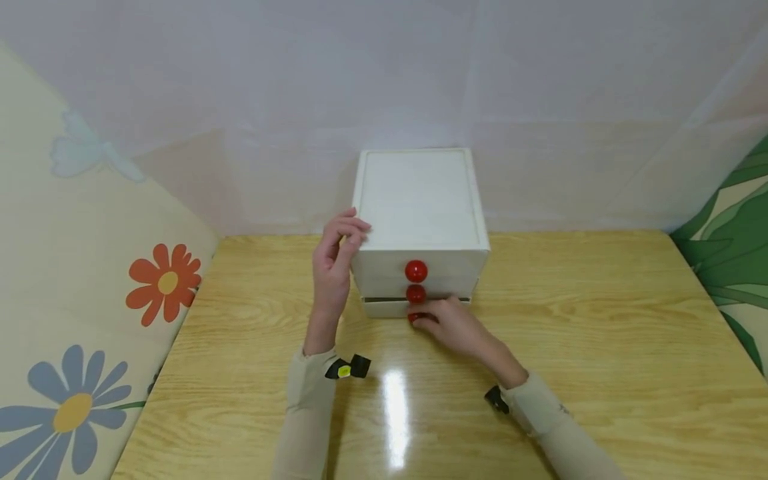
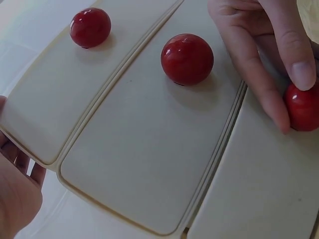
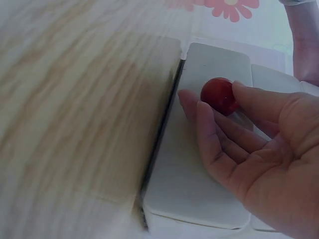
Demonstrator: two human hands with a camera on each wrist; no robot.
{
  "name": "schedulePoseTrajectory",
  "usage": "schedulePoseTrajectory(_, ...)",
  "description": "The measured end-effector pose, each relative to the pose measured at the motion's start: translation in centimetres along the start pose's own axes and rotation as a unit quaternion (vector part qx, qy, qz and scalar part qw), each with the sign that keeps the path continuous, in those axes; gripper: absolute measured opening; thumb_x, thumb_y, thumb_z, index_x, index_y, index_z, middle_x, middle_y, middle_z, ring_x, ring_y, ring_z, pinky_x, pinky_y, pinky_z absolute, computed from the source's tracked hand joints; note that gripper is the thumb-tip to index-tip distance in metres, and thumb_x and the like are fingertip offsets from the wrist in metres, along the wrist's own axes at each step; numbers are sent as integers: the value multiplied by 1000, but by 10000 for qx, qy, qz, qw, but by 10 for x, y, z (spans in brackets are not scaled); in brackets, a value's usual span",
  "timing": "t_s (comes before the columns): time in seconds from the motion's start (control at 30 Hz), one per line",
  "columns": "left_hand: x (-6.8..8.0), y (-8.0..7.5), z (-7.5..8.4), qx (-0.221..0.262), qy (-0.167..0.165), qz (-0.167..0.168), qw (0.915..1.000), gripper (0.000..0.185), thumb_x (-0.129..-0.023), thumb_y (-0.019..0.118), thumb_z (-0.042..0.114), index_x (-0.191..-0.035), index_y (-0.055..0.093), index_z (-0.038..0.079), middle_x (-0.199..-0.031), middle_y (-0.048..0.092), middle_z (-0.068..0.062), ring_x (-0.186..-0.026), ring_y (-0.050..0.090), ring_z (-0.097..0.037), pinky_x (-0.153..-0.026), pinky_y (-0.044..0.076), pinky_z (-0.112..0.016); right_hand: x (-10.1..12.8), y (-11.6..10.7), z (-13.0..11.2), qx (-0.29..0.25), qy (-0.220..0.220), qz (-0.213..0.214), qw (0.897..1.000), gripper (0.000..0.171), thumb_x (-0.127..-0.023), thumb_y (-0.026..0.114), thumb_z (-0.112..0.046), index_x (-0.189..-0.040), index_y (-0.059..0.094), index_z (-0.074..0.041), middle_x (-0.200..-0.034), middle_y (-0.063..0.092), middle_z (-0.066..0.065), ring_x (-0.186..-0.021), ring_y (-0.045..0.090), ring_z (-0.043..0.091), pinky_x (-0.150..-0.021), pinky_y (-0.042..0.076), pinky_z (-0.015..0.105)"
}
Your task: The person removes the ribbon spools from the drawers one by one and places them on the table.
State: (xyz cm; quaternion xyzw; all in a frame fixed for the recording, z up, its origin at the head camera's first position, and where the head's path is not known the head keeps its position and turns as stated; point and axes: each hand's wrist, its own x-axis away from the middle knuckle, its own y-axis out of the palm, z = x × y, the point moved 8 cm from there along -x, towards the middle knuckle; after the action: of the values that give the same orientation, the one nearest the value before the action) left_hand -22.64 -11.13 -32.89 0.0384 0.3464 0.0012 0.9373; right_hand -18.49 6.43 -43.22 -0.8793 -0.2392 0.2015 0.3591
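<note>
A white three-drawer box [image 1: 417, 197] stands on the wooden table, each drawer front bearing a round red knob. My left hand [image 1: 336, 263] rests against the box's left side, its fingertips at the top edge. Low at the front, my right hand [image 1: 454, 325] pinches the bottom knob [image 3: 218, 95] between thumb and fingers. The bottom drawer [image 1: 384, 309] sits slightly forward, with a dark gap along its upper edge. Above it, the middle knob [image 2: 187, 59] and top knob [image 2: 90, 28] are untouched.
The wooden table [image 1: 570, 333] extends to both sides and in front of the box. Behind it hangs a pale cloth [image 1: 300, 100]. A flower-patterned panel [image 1: 90, 267] borders the left, and green printed leaves [image 1: 738, 233] border the right.
</note>
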Motion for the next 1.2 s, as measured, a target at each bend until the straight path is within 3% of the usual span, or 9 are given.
schedulePoseTrajectory(0.27,-2,2,1,-46,73,-70,9999,27,-100,53,10,-92,54,-15,-110,67,8,-134,49,-26,-122,28,-48,6,0,-11,207,-57,-254,9994,20,-95,72,-6,-114,76,-2,-106,77,9,-94,75,21,-82,61,31)
schedulePoseTrajectory(0.5,-1,3,2,-139,-70,-98,9998,26,-101,52,11,-93,55,-14,-111,66,9,-135,48,-28,-121,29,-47,11,6,-22,469,-166,-498,9975,14,-95,71,-4,-107,77,-3,-96,77,7,-83,72,17,-75,60,27)
schedulePoseTrajectory(0.8,-1,2,3,-201,-125,-89,9997,25,-101,52,10,-94,55,-14,-112,66,9,-136,47,-29,-122,29,-46,19,9,-32,706,-245,-367,9965,6,-94,72,-4,-98,76,-5,-83,73,2,-70,62,7,-65,55,23)
schedulePoseTrajectory(1.2,0,3,4,-269,-152,-129,9994,25,-101,51,10,-94,56,-13,-112,66,10,-137,46,-29,-121,29,-46,23,9,-37,969,-120,-567,9936,9,-94,72,-5,-100,78,-6,-83,74,2,-69,65,8,-65,56,25)
